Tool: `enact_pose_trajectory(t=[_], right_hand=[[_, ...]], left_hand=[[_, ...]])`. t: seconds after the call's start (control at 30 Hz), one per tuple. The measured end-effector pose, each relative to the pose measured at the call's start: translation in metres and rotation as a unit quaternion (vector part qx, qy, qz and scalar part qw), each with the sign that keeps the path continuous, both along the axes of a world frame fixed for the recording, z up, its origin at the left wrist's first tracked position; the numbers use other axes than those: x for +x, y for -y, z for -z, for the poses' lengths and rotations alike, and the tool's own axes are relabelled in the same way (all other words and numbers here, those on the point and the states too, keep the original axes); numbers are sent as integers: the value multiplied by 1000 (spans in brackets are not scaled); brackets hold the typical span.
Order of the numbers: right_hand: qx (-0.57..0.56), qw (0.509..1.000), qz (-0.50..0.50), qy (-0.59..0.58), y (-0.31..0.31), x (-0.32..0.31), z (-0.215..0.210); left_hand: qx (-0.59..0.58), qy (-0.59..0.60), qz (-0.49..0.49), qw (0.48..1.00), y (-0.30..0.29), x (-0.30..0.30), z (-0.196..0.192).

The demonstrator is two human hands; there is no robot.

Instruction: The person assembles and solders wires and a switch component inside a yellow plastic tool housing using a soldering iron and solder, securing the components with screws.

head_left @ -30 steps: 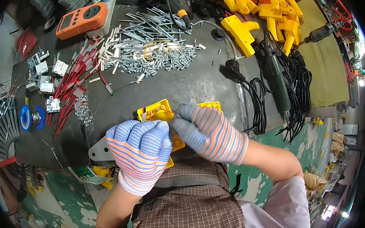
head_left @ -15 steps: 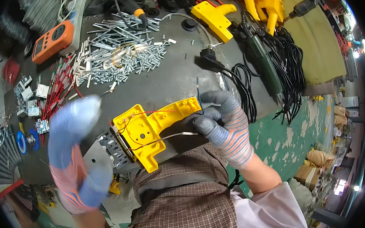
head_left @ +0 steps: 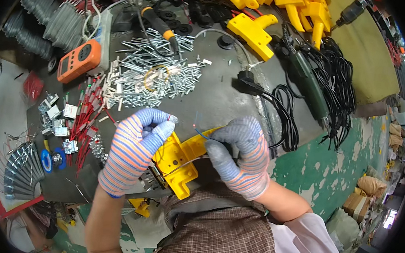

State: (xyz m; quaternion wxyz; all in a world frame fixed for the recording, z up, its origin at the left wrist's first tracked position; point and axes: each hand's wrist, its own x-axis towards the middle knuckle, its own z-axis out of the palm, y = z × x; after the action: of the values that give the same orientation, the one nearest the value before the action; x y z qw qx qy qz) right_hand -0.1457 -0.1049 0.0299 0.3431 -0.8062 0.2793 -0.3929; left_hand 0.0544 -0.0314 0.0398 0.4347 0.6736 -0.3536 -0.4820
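A yellow plastic tool housing half (head_left: 175, 161) lies at the table's near edge in front of me, its hollow side up, with a wire running through it. A perforated metal plate (head_left: 149, 180) sits at its left end, partly covered by my left hand. Above the housing, my left hand (head_left: 134, 147), in a striped knit glove, pinches the end of a thin red wire (head_left: 169, 118); little of it shows. Over the handle end, my gloved right hand (head_left: 243, 158) is closed on a blue wire (head_left: 201, 134) between thumb and fingers, its tip pointing up and left.
Screws and rods form a pile (head_left: 156, 77) beyond my hands. Left are an orange meter (head_left: 79, 61), red wires (head_left: 88, 113) and a solder spool (head_left: 53, 159). A soldering iron (head_left: 159, 24) lies behind. Right are a green power tool (head_left: 308, 82), black cords (head_left: 337, 80) and yellow housings (head_left: 252, 33).
My left hand has swung up and right from beside the metal plate to above the housing, its fingers now pinched. My right hand keeps the blue wire, whose tip now leans left.
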Motion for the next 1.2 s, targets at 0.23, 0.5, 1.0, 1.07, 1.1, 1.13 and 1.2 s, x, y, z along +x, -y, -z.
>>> enact_pose_trajectory(t=[0.23,0.5,1.0,1.07,1.1,1.13,1.2], right_hand=[[-17,1000,8,-16,-10,51,13],[6,998,-12,-67,-15,63,15],[-27,992,-50,-114,-7,61,7],[55,992,-48,-102,0,53,-9],[138,985,-45,-89,5,51,-14],[126,990,-46,-51,11,50,-10],[183,974,-128,-31,21,55,-15]], left_hand=[[-57,-187,-96,976,-18,4,14],[-88,-241,-102,961,-23,11,19],[-84,-225,-97,966,-17,7,17],[-125,-251,-88,956,-17,3,14],[-130,-239,-74,959,-17,4,16],[-130,-240,-72,959,-18,5,18],[-125,-269,-35,954,-19,7,21]])
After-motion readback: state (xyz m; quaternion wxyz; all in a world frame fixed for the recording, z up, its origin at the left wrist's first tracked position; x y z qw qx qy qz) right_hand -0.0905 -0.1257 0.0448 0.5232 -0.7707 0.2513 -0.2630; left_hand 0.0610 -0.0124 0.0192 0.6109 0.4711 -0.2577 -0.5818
